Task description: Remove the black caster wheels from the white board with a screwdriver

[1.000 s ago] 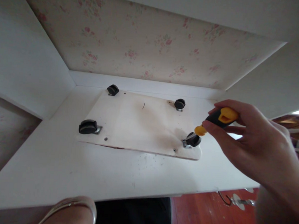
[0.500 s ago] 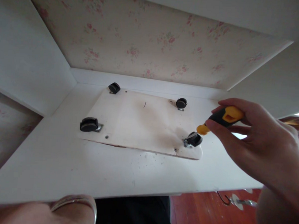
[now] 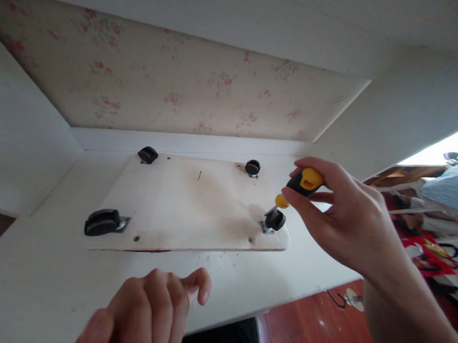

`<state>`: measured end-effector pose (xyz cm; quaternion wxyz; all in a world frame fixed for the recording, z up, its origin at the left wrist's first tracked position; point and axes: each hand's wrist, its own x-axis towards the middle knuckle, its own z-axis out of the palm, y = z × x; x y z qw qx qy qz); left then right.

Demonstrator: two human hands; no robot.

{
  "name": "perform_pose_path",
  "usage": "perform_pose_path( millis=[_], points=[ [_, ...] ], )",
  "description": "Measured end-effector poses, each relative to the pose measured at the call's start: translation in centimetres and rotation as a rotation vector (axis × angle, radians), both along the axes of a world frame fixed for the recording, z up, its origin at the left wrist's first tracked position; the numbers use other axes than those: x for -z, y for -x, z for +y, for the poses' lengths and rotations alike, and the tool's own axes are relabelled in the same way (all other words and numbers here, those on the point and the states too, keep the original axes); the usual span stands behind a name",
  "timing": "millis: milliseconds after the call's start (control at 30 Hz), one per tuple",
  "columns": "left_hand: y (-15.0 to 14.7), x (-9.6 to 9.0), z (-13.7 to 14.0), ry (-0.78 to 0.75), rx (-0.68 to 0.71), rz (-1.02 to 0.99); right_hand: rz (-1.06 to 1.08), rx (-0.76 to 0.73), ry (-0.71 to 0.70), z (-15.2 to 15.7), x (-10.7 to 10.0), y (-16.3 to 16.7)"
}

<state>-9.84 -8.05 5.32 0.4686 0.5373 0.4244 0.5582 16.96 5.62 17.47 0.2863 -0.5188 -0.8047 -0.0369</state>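
Observation:
My right hand (image 3: 338,213) is closed around a yellow-and-black screwdriver (image 3: 305,180). Its shaft slants down to the left, with the tip by the near right caster (image 3: 275,220), partly over its bracket; whether it touches a screw I cannot tell. That caster sits on a white board (image 3: 196,205) lying flat, wheels up. Other black casters stand at the far right (image 3: 252,167), far left (image 3: 148,155) and near left (image 3: 102,222). My left hand (image 3: 152,311) hovers below the board's near edge, fingers loosely bent, one digit sticking out apart. No object shows in it; its palm is hidden.
Under the board is a white shelf surface (image 3: 246,280), with dark specks near the board's edge. White side panels and floral wallpaper (image 3: 172,86) enclose it. A reddish wooden floor (image 3: 305,329) lies below, and red items (image 3: 431,259) are at the right.
My left hand has risen from the bottom left corner towards the board's near edge. The view has shifted right, and the screwdriver's shaft now shows beside the near right caster.

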Motion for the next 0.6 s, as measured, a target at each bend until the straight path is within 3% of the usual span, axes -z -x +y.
perform_pose_path(
  millis=[300,467,600],
  points=[
    [-2.7,-0.8,2.3,-0.082,0.221,-0.385,0.011,0.055,-0.018,0.0,0.0,-0.6],
    [-2.2,-0.5,4.2,-0.117,0.181,-0.293,0.147,0.012,-0.039,-0.3,-0.5,-0.3],
    [-1.2,0.8,6.5,-0.173,0.082,-0.242,0.105,-0.009,0.004,-0.1,-0.2,0.1]
  ],
)
